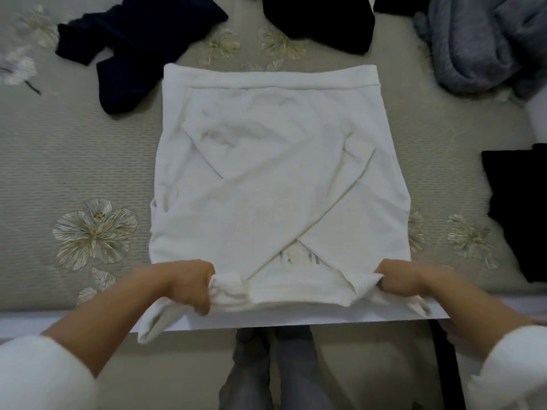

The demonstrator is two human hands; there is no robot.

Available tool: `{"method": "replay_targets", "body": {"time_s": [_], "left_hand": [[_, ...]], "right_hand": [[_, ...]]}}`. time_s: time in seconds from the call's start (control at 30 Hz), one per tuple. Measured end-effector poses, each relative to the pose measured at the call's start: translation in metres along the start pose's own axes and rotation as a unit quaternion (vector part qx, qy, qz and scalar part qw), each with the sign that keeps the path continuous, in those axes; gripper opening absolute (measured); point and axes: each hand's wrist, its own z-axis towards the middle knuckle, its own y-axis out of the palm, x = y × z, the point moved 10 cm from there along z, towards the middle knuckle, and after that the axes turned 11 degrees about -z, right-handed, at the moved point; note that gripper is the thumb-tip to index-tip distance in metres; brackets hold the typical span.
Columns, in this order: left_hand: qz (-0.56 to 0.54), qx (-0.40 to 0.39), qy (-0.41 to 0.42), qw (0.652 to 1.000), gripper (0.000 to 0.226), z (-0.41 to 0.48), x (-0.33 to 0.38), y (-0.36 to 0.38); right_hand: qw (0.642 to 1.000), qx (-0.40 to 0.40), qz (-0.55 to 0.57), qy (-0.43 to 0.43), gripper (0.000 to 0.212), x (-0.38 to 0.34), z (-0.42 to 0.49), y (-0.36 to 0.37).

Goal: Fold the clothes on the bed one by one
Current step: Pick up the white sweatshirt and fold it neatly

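The white sweatshirt [275, 161] is lying flat on the bed [74, 161], its ribbed hem at the far end and its two sleeves crossing over the body. Its near edge is sitting right along the bed's near edge, and one cuff [154, 324] is hanging off the side just below the sweatshirt's near left corner.

The left hand [189, 287] is curling tightly around bunched fabric at that near left corner. The right hand [399, 279] is pinching the cloth at the near right corner.

Left of the sweatshirt, bare flowered bedspread is stretching out wide. Just beyond its far left corner a navy garment [136, 39] is lying, almost touching the hem. Past the far edge a black garment [322, 19] is sitting a little apart. A grey-blue garment [479, 45] is heaping up off the far right corner, and to the right a black folded item [518, 208] is resting, with a strip of bedspread between.
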Motion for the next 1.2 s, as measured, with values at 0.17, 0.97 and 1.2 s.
{"method": "replay_targets", "body": {"time_s": [0.17,0.97,1.2], "left_hand": [[-0.035,-0.178,-0.021,0.983,0.009,-0.014,0.011,0.061],[-0.019,0.410,-0.023,0.912,0.020,0.020,0.009,-0.299],[-0.060,0.609,-0.057,0.789,0.009,0.003,0.002,-0.332]], "right_hand": [[0.983,-0.181,-0.031,0.014,0.012,0.007,-0.024,0.062],[0.922,0.383,0.025,0.048,0.015,0.053,0.062,-0.303],[0.898,0.427,0.072,0.085,0.013,0.073,0.088,-0.340]]}}
